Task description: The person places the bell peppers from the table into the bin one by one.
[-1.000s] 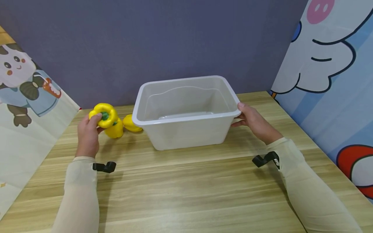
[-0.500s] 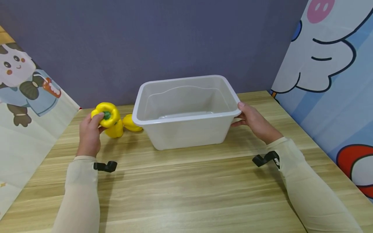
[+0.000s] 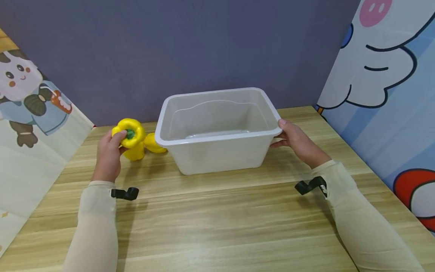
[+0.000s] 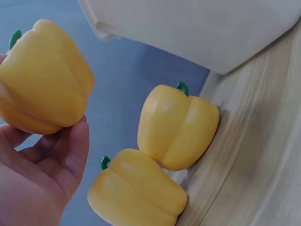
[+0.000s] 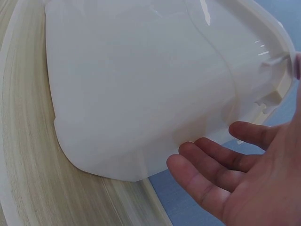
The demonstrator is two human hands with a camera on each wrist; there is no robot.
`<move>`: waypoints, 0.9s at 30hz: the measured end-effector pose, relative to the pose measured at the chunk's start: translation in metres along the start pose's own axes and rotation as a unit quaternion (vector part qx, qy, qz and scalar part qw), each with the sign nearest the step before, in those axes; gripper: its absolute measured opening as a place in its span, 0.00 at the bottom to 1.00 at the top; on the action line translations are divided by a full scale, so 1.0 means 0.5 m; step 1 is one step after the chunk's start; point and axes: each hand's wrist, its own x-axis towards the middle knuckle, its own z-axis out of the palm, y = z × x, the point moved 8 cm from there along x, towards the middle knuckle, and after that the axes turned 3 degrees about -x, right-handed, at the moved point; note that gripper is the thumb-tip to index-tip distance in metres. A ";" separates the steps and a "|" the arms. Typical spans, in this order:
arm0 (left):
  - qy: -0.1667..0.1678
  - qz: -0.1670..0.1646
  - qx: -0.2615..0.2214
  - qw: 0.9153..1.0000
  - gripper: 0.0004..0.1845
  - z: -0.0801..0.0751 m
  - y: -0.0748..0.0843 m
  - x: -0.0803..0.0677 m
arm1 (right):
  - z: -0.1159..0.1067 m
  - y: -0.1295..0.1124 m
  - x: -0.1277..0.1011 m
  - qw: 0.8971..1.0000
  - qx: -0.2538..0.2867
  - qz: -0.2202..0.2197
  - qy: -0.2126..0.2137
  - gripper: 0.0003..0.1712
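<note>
Head view: left hand (image 3: 109, 153) grips a raised pepper (image 3: 130, 132); right hand (image 3: 296, 142) holds the bin (image 3: 217, 141) rim.
Two peppers (image 4: 178, 127) lie just beyond the left hand, beside the bin.

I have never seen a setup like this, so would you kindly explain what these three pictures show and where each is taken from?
No machine here: a person works with bare hands, wearing three cameras. The wide picture comes from the head, looking down at a wooden table. The other two come from small cameras on each wrist.

On the table stands a white plastic bin, which looks empty. Left of it lie two yellow peppers, touching each other.

The left hand holds a third pepper off the table. The right hand grips the bin's right rim, thumb on top; the right wrist view shows its fingers under the rim, against the bin's side.
</note>
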 end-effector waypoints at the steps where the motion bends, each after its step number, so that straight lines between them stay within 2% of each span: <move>1: -0.001 0.001 -0.001 1.000 0.10 0.000 0.000 0.000 | 0.000 -0.001 0.000 1.000 0.000 -0.001 -0.001 0.38; 11: -0.029 0.005 -0.005 1.000 0.10 0.015 0.014 -0.003 | 0.000 0.000 0.001 1.000 -0.004 -0.002 0.000 0.38; 27: -0.054 -0.003 -0.010 0.998 0.11 0.032 0.021 -0.011 | 0.002 0.001 0.000 1.000 0.002 -0.006 -0.007 0.37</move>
